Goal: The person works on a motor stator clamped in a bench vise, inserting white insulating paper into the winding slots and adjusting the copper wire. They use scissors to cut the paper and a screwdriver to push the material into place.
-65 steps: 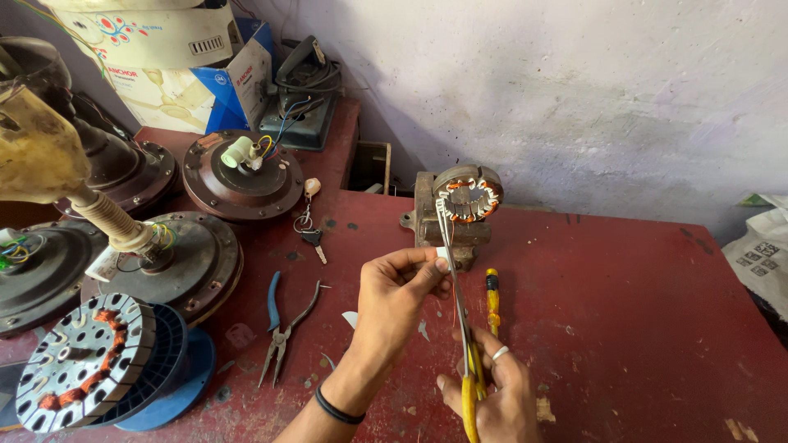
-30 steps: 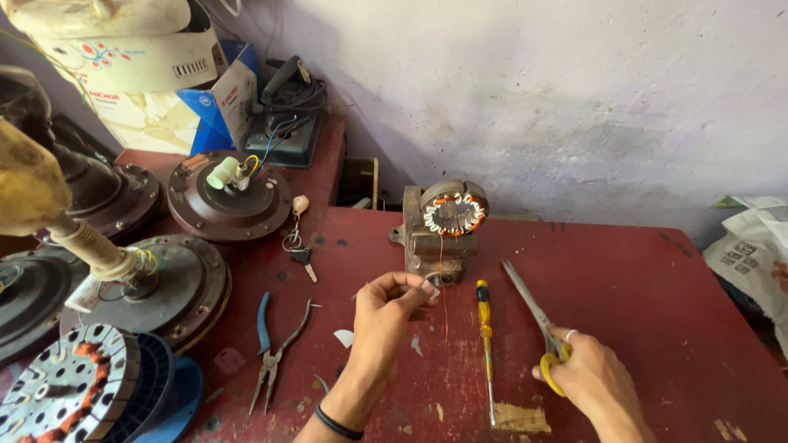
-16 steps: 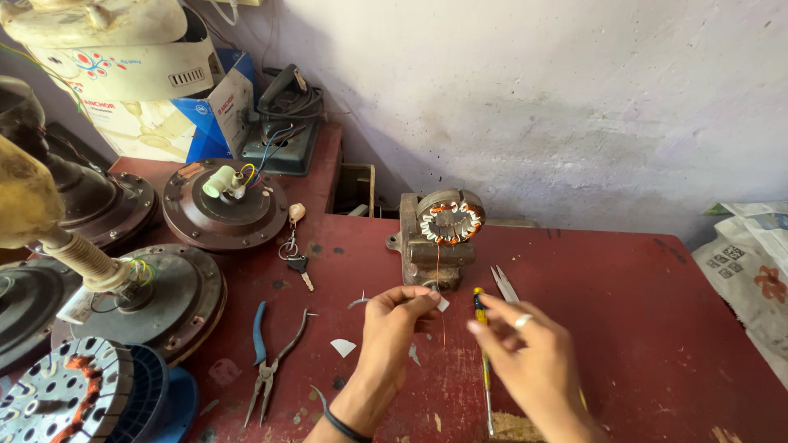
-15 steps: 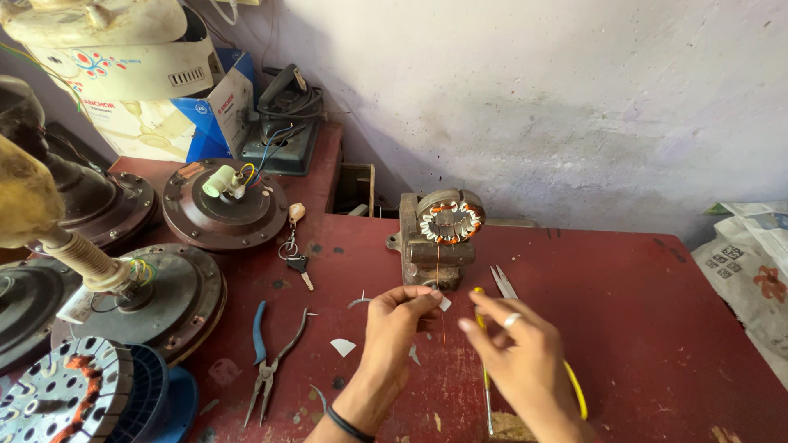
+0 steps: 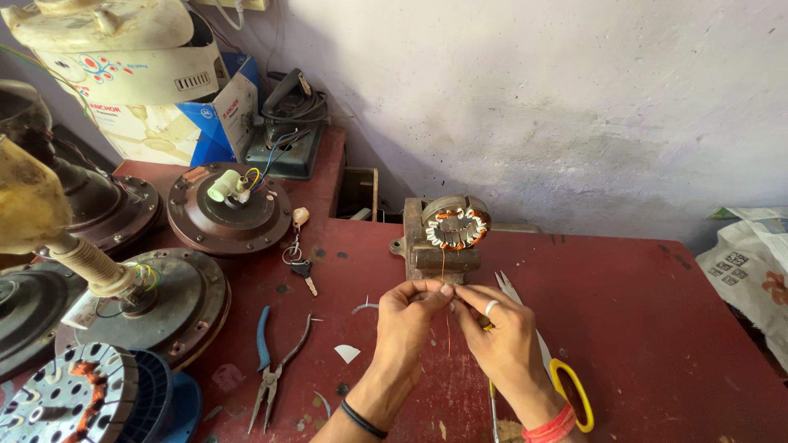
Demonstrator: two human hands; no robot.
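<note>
My left hand (image 5: 408, 321) and my right hand (image 5: 498, 335) meet at the fingertips over the red table (image 5: 657, 328), both pinching a thin copper wire (image 5: 444, 271) that runs up to a small stator (image 5: 456, 227) wound with copper coils. The stator sits clamped in a brown bench vise (image 5: 435, 250) just beyond my fingers. Yellow-handled scissors (image 5: 552, 361) lie on the table under my right hand. A yellow-handled screwdriver (image 5: 492, 402) lies partly hidden between my wrists.
Blue-handled pliers (image 5: 271, 365) and keys (image 5: 297, 261) lie to the left. Several brown fan motor housings (image 5: 226, 209) and a stator on a blue spool (image 5: 78, 402) crowd the left side. Cardboard boxes (image 5: 176, 107) and a black device (image 5: 287, 135) stand at the back left, and newspaper (image 5: 751, 262) lies at the right.
My right hand has put the scissors down on the table and come in to join my left hand on the wire. The view has shifted slightly.
</note>
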